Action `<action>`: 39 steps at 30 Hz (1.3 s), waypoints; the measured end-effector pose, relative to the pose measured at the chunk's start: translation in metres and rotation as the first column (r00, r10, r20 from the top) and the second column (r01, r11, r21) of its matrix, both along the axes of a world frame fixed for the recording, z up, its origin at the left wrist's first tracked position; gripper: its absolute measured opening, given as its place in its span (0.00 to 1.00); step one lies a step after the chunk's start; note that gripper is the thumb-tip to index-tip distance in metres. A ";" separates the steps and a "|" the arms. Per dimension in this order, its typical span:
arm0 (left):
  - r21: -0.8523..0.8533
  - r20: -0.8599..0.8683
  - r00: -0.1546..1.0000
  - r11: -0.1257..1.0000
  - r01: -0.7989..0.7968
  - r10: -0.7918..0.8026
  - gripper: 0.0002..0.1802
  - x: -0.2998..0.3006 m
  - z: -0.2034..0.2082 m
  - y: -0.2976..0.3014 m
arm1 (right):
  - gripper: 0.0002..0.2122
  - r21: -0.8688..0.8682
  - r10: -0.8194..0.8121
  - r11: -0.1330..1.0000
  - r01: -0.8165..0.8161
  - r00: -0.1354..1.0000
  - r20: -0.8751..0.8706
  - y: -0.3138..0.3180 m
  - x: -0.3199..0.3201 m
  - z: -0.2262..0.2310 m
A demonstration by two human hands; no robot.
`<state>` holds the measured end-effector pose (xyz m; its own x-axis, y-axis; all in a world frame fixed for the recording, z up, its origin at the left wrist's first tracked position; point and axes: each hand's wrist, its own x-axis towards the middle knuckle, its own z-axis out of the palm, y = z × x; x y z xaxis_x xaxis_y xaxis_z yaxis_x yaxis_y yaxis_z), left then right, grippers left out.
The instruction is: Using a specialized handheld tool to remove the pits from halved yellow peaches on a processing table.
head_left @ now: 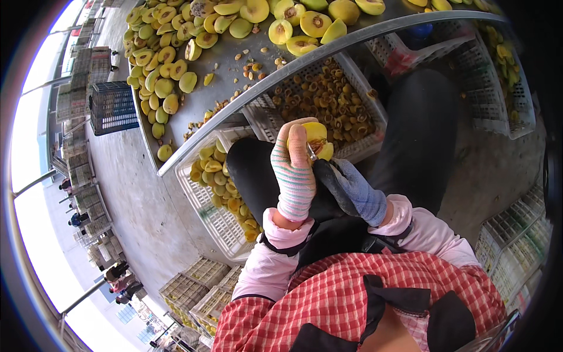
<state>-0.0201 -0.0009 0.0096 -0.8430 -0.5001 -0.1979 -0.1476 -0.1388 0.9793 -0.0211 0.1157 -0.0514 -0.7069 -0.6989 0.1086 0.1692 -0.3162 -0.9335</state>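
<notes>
Left hand (pixel 295 170), striped glove: clasped round yellow fruit half (pixel 317 141) over lap. Right hand (pixel 350 190), blue glove: closed on small blade (pixel 311 154), tip at pit. Pits crate (pixel 328 102) well filled; halves crate (pixel 220 188) part-filled; many fruits left on worktop (pixel 229 64).

Place: open-air fruit-processing yard
Evidence: metal sorting table (pixel 231 64) heaped with halved yellow fruit (pixel 158 64); pit-filled crate (pixel 328 105); stacked plastic crates (pixel 82 64); workers (pixel 120 278) nearby

Two gloved hands, left hand (pixel 295 176), right hand (pixel 352 190), one held fruit half (pixel 316 135), one metal table (pixel 226 70), one dark blue crate (pixel 112 107)
</notes>
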 end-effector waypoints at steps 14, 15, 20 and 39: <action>0.136 -0.015 0.972 0.963 -0.232 0.236 0.25 0.016 0.006 -0.020 | 0.17 0.020 -0.055 0.998 0.052 0.862 0.505 -0.015 -0.035 0.026; -0.015 -0.042 0.983 0.984 -0.179 0.179 0.22 0.016 0.007 -0.019 | 0.14 0.099 -0.159 0.985 0.139 0.961 0.227 -0.018 -0.037 0.035; -0.411 0.012 0.988 0.901 -0.135 0.154 0.12 0.023 0.010 -0.022 | 0.09 0.369 -0.091 0.877 0.306 0.863 -0.497 -0.031 -0.049 0.049; -0.971 0.222 0.937 0.152 0.186 0.269 0.26 -0.135 0.042 -0.374 | 0.20 0.689 0.210 0.001 0.725 0.673 -0.709 0.093 -0.410 0.032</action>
<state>-0.1556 -0.3751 0.0515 -0.8249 -0.4909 0.2803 -0.4526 0.8706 0.1928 -0.4308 0.2087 -0.0189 -0.9668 -0.2554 0.0037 -0.2511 0.9479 -0.1962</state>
